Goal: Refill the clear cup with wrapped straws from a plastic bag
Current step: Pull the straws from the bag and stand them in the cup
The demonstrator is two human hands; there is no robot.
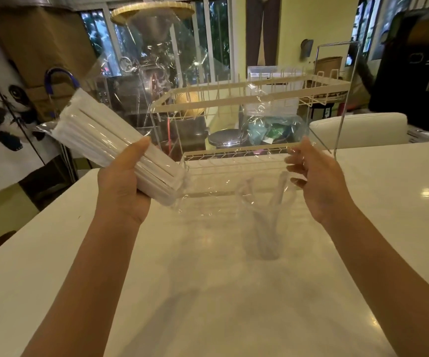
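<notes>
My left hand (123,186) grips a thick bundle of white wrapped straws (97,135), tilted up and away to the left above the white counter. A large clear plastic bag (182,73) stretches in the air between my hands; my right hand (316,181) pinches its edge at the right. Seen through the plastic, the clear cup (265,222) stands upright on the counter between my hands, nearer the right one. It holds a few wrapped straws (279,194) that lean against its rim.
A white wire dish rack (247,99) with a metal frame stands at the far edge of the white counter (208,292), just behind the cup. A white chair back (362,130) shows at the right, beyond the counter.
</notes>
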